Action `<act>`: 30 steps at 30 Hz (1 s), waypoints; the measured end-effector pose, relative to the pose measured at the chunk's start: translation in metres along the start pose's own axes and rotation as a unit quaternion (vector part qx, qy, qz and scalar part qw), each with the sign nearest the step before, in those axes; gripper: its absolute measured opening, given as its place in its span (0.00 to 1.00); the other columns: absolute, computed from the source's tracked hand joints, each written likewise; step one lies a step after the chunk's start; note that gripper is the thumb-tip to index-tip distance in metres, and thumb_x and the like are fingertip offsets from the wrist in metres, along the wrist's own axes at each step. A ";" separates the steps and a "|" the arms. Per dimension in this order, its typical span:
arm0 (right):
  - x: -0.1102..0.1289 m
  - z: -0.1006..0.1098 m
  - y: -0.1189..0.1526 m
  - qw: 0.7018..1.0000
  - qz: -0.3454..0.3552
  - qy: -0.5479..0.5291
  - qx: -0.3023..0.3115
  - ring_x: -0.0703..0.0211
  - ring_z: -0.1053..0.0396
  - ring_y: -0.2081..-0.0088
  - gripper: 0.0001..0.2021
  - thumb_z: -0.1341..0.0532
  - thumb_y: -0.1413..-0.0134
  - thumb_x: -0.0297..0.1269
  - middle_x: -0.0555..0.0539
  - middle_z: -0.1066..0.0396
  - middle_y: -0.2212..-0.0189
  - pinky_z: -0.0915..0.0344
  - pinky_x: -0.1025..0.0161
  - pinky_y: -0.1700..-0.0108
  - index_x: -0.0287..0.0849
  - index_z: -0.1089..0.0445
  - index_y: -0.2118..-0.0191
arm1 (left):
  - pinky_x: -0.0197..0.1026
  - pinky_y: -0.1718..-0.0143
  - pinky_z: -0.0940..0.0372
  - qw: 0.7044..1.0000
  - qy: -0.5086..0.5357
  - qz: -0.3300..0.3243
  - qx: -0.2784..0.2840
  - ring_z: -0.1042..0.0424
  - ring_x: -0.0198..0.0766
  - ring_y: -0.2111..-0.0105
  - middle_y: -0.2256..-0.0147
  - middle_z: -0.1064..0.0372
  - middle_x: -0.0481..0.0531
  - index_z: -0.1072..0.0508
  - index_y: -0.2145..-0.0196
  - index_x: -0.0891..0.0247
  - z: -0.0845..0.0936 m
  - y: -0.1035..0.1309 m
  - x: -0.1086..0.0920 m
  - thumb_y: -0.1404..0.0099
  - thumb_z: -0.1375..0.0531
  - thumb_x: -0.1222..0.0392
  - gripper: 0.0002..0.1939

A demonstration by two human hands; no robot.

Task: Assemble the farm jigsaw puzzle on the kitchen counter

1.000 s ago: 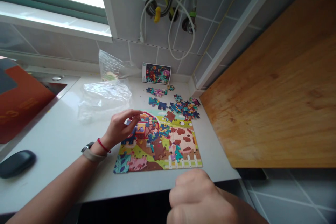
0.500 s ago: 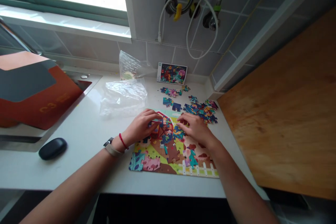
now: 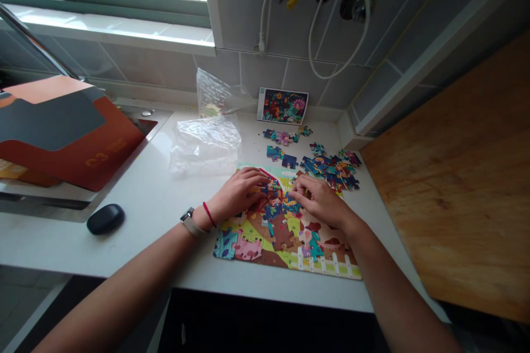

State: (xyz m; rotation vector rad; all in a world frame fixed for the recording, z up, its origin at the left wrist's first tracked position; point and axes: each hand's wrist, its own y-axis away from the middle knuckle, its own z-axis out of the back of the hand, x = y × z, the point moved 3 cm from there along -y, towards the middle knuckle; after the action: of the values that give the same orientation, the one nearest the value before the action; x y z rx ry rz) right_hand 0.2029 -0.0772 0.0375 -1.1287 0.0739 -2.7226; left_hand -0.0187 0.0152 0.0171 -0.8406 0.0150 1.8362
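Observation:
Over a farm-picture jigsaw board [image 3: 269,259] on the counter, both my hands work close together. My left hand [image 3: 242,192] comes from the left, its fingers and thumb curved around the edge of a small colourful puzzle piece [image 3: 273,187]. Facing it, my right hand [image 3: 317,198] has curled fingers, with thumb and fingertips at a dark blue and orange puzzle piece [image 3: 292,204]. The fingertips partly hide both pieces. More loose pieces lie on the board, including a brown one [image 3: 282,234] and a teal and pink one [image 3: 312,245].
Loose puzzle pieces [image 3: 331,168] lie piled behind the board. A picture card [image 3: 284,106] leans on the tiled wall. Clear plastic bags [image 3: 207,143] lie at the back left. Further left are a black mouse [image 3: 105,219] and an orange-grey box [image 3: 70,127]. A wooden panel [image 3: 455,176] borders the right.
The camera view has shifted, so everything sits a little further right. My right fingers have curled in more tightly. My left hand stays at nearly the same spot on the board.

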 end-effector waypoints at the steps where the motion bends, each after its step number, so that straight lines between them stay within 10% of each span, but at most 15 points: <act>1: 0.000 0.000 0.000 1.000 -0.003 -0.006 0.003 0.56 0.32 0.66 0.16 0.39 0.33 0.38 0.48 0.30 0.69 0.39 0.60 0.62 0.47 0.43 0.72 | 0.56 0.43 0.31 1.000 0.000 0.001 0.000 0.27 0.49 0.45 0.49 0.22 0.56 0.24 0.46 0.58 0.000 0.000 0.000 0.28 0.34 0.59 0.14; 14: -0.008 0.009 0.001 0.978 -0.049 -0.066 -0.194 0.53 0.25 0.62 0.18 0.44 0.29 0.53 0.46 0.22 0.63 0.30 0.58 0.58 0.47 0.25 0.59 | 0.50 0.48 0.26 0.996 0.028 -0.022 -0.080 0.24 0.43 0.50 0.49 0.24 0.58 0.21 0.51 0.59 0.010 0.003 -0.001 0.26 0.37 0.60 0.08; 19: -0.015 0.012 0.003 0.978 -0.036 -0.079 -0.188 0.52 0.22 0.60 0.26 0.47 0.29 0.52 0.45 0.19 0.67 0.29 0.55 0.50 0.47 0.27 0.77 | 0.46 0.51 0.25 0.990 0.028 -0.033 -0.132 0.22 0.42 0.52 0.51 0.22 0.57 0.21 0.53 0.60 0.017 0.004 -0.002 0.28 0.35 0.59 0.07; 24: -0.060 0.044 0.014 0.908 -0.165 -0.127 -0.365 0.55 0.21 0.72 0.18 0.47 0.36 0.44 0.45 0.19 0.66 0.26 0.58 0.65 0.44 0.23 0.69 | 0.46 0.52 0.25 0.989 0.035 -0.029 -0.140 0.22 0.42 0.54 0.52 0.22 0.57 0.20 0.57 0.60 0.018 0.004 -0.002 0.28 0.35 0.56 0.07; 30: -0.113 0.074 0.024 0.874 -0.211 -0.049 -0.435 0.45 0.21 0.57 0.26 0.53 0.35 0.51 0.37 0.18 0.60 0.25 0.54 0.59 0.40 0.22 0.61 | 0.46 0.53 0.25 0.987 0.038 -0.029 -0.155 0.21 0.42 0.54 0.52 0.22 0.58 0.20 0.59 0.60 0.020 0.005 -0.002 0.28 0.35 0.55 0.07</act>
State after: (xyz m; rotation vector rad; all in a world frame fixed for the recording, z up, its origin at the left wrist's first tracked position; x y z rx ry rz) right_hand 0.3370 -0.0760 0.0080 -1.6354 1.2917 -3.0520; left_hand -0.0332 0.0194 0.0314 -1.1153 -0.2501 1.7766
